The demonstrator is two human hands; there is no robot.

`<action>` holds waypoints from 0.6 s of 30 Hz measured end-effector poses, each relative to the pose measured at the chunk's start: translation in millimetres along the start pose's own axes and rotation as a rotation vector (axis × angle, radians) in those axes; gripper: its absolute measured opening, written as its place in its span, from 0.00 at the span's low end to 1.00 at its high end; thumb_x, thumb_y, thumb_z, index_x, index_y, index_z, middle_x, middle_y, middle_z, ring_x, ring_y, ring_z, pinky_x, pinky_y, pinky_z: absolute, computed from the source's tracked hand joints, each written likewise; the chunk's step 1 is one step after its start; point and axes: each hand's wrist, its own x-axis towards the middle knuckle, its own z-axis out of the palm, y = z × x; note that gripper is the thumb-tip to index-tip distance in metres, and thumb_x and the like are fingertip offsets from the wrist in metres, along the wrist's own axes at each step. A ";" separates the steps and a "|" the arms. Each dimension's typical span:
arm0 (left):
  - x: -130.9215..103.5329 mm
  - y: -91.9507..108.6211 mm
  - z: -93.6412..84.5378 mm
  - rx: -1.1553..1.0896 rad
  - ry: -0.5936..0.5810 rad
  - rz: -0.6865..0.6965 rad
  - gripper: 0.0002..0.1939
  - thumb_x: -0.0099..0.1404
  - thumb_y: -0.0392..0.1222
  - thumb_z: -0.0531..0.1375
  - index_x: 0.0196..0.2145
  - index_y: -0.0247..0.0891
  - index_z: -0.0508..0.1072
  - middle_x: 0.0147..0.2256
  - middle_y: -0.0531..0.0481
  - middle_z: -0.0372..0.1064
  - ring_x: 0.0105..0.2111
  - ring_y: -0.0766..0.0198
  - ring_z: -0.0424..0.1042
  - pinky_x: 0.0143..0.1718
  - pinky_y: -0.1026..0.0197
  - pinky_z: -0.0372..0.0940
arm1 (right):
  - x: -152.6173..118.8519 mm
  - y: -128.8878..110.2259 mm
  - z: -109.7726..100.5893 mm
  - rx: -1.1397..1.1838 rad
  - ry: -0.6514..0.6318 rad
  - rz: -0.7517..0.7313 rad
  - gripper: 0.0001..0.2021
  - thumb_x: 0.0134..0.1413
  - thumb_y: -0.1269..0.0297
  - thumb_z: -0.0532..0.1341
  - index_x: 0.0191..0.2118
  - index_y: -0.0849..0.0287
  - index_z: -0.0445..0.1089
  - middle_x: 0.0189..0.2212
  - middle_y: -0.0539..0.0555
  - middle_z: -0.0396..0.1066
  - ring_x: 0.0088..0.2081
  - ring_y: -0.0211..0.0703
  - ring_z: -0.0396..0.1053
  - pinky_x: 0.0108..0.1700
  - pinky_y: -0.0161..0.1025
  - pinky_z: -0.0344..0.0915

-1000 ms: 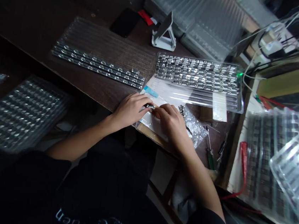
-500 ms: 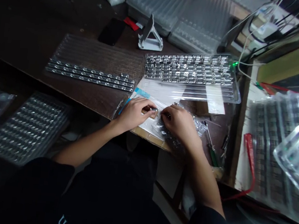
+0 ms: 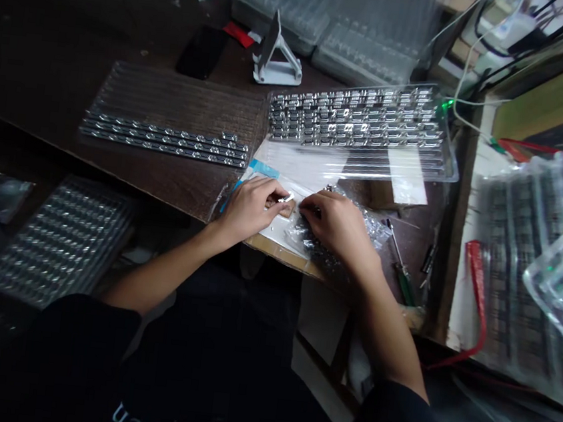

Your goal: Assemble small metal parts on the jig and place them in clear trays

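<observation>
My left hand [image 3: 251, 208] pinches a small metal part [image 3: 287, 198] between thumb and fingertips, over a small brown block [image 3: 282, 208] on white paper. Just to its right, my right hand [image 3: 338, 220] has its fingers pressed together; whatever they hold is too small to make out. Beneath and beside my right hand lies a clear plastic bag [image 3: 375, 229] with small shiny pieces. Beyond my hands, a clear tray [image 3: 316, 164] has rows of metal parts. To the left, another clear tray [image 3: 177, 103] carries filled rows along its near side.
A white stand [image 3: 278, 72] and a dark phone [image 3: 202, 51] are behind the trays. A green-handled screwdriver [image 3: 404, 284] lies right of my right hand. Stacked trays [image 3: 517, 263] stand at the far right, and another filled tray [image 3: 61, 241] sits low at the left.
The view has shifted slightly. The small part in my left hand has turned and now shows a bright face. My right hand remains close beside it, fingers still together.
</observation>
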 end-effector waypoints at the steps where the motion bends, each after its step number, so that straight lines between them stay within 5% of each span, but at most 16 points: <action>1: -0.1 -0.5 0.3 -0.006 0.002 -0.006 0.04 0.62 0.32 0.66 0.36 0.37 0.77 0.35 0.49 0.78 0.38 0.58 0.74 0.40 0.57 0.66 | 0.4 0.1 0.8 0.013 -0.013 -0.005 0.09 0.60 0.69 0.60 0.40 0.58 0.78 0.38 0.57 0.78 0.38 0.46 0.72 0.38 0.39 0.60; 11: -10.9 3.4 -11.0 -0.146 0.198 -0.008 0.06 0.64 0.30 0.65 0.38 0.38 0.76 0.37 0.50 0.78 0.35 0.64 0.74 0.40 0.62 0.68 | 4.3 1.3 6.7 0.322 0.180 -0.180 0.12 0.58 0.73 0.58 0.42 0.56 0.77 0.40 0.56 0.76 0.38 0.43 0.74 0.41 0.38 0.67; 18: -22.0 -10.2 -39.0 -0.066 0.159 -0.016 0.11 0.64 0.33 0.65 0.45 0.40 0.76 0.40 0.50 0.78 0.35 0.63 0.73 0.44 0.59 0.68 | 10.8 -10.5 15.0 0.333 0.197 -0.198 0.10 0.63 0.70 0.58 0.42 0.58 0.77 0.38 0.57 0.79 0.39 0.45 0.75 0.43 0.40 0.68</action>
